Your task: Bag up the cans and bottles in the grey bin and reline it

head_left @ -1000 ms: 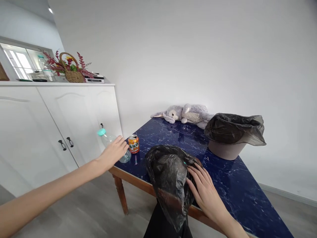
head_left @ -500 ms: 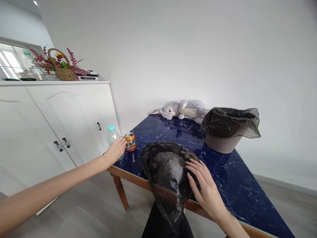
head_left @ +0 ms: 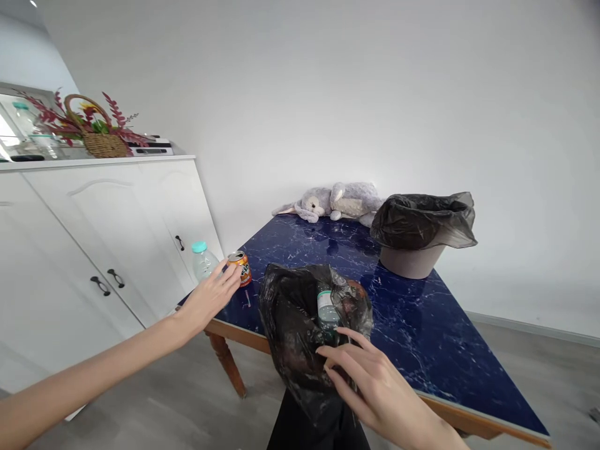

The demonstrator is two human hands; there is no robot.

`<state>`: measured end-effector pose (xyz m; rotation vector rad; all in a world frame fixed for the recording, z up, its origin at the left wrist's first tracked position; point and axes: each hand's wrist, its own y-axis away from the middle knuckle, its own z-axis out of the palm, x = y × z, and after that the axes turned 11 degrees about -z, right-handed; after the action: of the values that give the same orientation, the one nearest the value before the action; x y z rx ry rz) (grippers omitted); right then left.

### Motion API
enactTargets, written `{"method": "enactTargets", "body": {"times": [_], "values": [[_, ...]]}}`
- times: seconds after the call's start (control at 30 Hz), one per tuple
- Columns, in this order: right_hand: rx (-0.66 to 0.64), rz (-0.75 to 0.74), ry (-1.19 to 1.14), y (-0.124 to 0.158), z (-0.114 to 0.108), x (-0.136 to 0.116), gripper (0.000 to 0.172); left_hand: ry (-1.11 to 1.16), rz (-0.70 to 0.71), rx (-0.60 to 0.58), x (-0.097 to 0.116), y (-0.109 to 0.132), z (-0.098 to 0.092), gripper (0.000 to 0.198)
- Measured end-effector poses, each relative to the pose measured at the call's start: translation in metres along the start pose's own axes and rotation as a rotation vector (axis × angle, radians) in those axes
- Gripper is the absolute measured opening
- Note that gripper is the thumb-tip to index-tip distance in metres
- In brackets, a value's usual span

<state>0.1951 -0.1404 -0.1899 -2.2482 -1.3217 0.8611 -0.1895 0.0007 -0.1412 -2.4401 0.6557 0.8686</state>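
A black plastic bag [head_left: 290,350] slumps over the near table edge, its mouth parted. Inside it shows a clear plastic bottle [head_left: 327,306] with a pale label, and something reddish-brown is dimly visible through the film. My right hand [head_left: 375,381] pinches the near rim of the bag between thumb and fingers. On the left, my left hand [head_left: 216,294] reaches out with fingers stretched over the side of an orange drink can [head_left: 245,274]; whether they touch it I cannot tell. Beside the can stands another clear bottle [head_left: 202,261] with a teal cap, partly hidden by that hand.
The blue marbled table [head_left: 422,337] has wooden edges. A bin [head_left: 410,261] lined with a black bag stands at its right side. A plush rabbit [head_left: 347,201] lies at the back against the wall. White cabinets [head_left: 107,225] at left carry a flower basket [head_left: 104,142].
My right hand has moved down and left to the bag's near rim, and the bag has opened, showing the bottle inside. My left hand now overlaps the can more. The view has shifted slightly.
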Motion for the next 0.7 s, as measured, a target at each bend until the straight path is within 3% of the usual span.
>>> {"method": "enactTargets", "body": {"times": [0.13, 0.23, 0.3, 0.33, 0.4, 0.47, 0.53, 0.6, 0.7], "values": [[0.012, 0.057, 0.02, 0.006, -0.004, 0.004, 0.033, 0.15, -0.066, 0.131, 0.0, 0.018, -0.038, 0.084], [-0.001, 0.079, 0.015, 0.01, -0.004, 0.006, 0.038, 0.38, -0.395, 0.336, -0.003, 0.034, -0.043, 0.088], [-0.012, 0.081, 0.004, 0.01, -0.003, 0.007, 0.039, 0.615, -0.729, 0.413, -0.003, 0.041, -0.027, 0.109], [-0.016, 0.08, 0.0, 0.01, -0.003, 0.008, 0.04, 0.766, -0.887, 0.385, -0.003, 0.043, -0.014, 0.12], [-0.019, 0.075, 0.004, 0.009, -0.003, 0.008, 0.04, 1.12, -1.114, 0.197, -0.001, 0.042, 0.015, 0.131], [-0.02, 0.071, 0.026, 0.009, -0.003, 0.009, 0.04, 1.394, -1.215, -0.001, 0.005, 0.038, 0.042, 0.127], [-0.019, 0.071, 0.047, 0.01, -0.005, 0.009, 0.039, 1.475, -1.226, -0.06, 0.014, 0.034, 0.062, 0.12], [-0.015, 0.078, 0.053, 0.012, -0.008, 0.008, 0.039, 1.391, -1.233, 0.041, 0.026, 0.033, 0.07, 0.117], [0.006, 0.096, 0.061, 0.015, -0.01, 0.007, 0.039, 1.119, -1.21, 0.397, 0.045, 0.038, 0.058, 0.105]]}}
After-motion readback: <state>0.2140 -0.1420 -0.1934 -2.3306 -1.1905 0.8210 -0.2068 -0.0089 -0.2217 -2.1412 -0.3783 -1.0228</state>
